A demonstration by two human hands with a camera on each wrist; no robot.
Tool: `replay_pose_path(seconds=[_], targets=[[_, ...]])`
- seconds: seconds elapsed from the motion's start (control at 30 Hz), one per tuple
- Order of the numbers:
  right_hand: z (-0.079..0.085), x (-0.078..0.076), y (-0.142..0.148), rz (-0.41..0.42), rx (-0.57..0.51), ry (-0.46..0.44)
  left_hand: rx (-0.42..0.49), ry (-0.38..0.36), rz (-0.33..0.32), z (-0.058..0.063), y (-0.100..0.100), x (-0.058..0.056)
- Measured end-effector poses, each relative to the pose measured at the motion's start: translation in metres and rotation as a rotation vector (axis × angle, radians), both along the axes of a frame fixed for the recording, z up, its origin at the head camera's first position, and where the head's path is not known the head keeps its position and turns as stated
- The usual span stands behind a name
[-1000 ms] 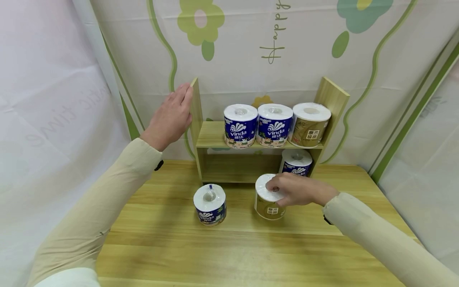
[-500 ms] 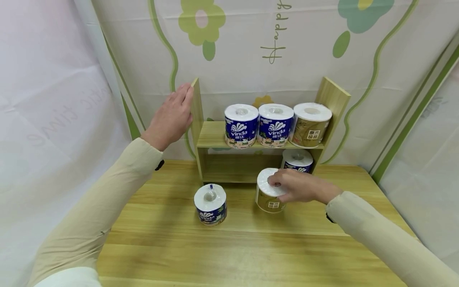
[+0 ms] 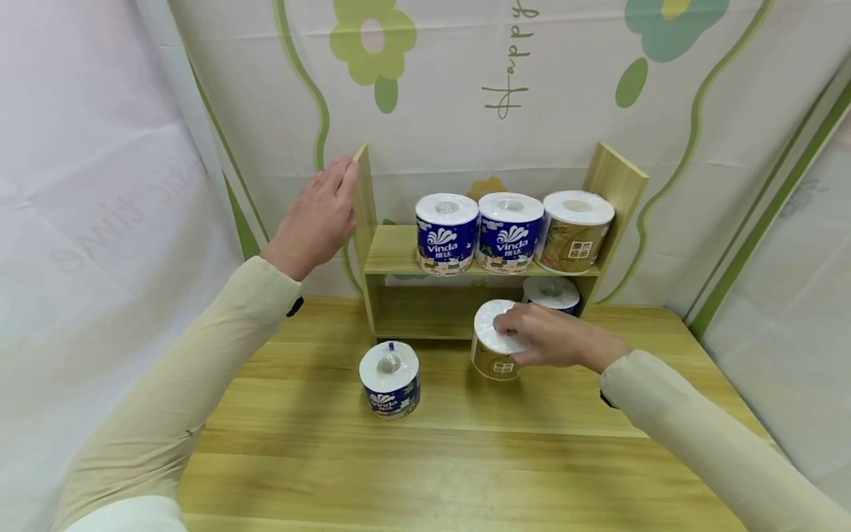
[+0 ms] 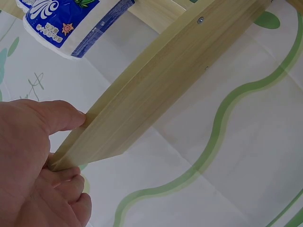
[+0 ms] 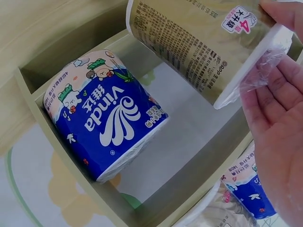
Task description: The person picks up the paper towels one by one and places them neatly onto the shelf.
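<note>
My left hand (image 3: 315, 214) holds the top of the wooden shelf's left side panel (image 4: 137, 90); in the left wrist view the thumb lies on one side and curled fingers on the other. My right hand (image 3: 558, 336) grips a gold-wrapped toilet roll (image 3: 493, 360) by its white top, some fingertips hidden at the core hole. The roll is tilted slightly, in front of the lower shelf. Behind it, a blue toilet roll (image 5: 102, 111) stands at the lower shelf's right end, partly hidden by the right hand in the head view.
Two blue rolls (image 3: 447, 240) and a gold roll (image 3: 577, 233) line the upper shelf (image 3: 387, 250), towards its right. Another blue roll (image 3: 391, 388) stands on the wooden table (image 3: 425, 473), front left of the shelf. Patterned cloth (image 3: 425, 125) hangs behind.
My right hand has carried the gold toilet roll away from me, towards the lower shelf, covering more of the blue roll behind. My left hand stays on the side panel.
</note>
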State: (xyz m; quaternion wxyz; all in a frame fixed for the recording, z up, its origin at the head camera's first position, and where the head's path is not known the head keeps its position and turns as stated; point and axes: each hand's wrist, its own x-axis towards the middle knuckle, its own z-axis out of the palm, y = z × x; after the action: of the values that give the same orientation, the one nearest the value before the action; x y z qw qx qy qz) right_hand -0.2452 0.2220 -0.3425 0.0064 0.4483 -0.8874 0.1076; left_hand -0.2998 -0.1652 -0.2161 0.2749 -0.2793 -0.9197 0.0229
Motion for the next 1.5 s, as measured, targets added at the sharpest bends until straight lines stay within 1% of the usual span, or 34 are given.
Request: replay_pose_path(seconds=[0.1,0.3,0.5,0.77,0.97,1.27,1.5], targets=[[0.001,-0.002,0.0,-0.014,-0.003,-0.001,0.003,0.008,-0.007,0.0,0.0,0.0],[0.002,-0.007,-0.001,-0.041,-0.012,-0.002,0.011,-0.008,-0.002,0.0,0.0,0.0],[0.0,-0.015,-0.002,-0.042,-0.021,0.018,0.004,-0.017,0.007,0.0,0.0,0.0],[0.002,-0.026,-0.004,-0.043,0.004,0.036,0.003,-0.023,0.007,0.0,0.0,-0.001],[0.002,-0.033,-0.005,-0.06,0.009,0.044,0.001,-0.004,0.002,0.0,0.0,-0.001],[0.0,-0.04,-0.007,-0.101,0.027,0.044,0.0,-0.004,0.006,0.0,0.001,-0.002],[-0.004,-0.045,-0.007,-0.097,0.029,0.059,0.003,0.006,0.003,-0.001,0.0,-0.002]])
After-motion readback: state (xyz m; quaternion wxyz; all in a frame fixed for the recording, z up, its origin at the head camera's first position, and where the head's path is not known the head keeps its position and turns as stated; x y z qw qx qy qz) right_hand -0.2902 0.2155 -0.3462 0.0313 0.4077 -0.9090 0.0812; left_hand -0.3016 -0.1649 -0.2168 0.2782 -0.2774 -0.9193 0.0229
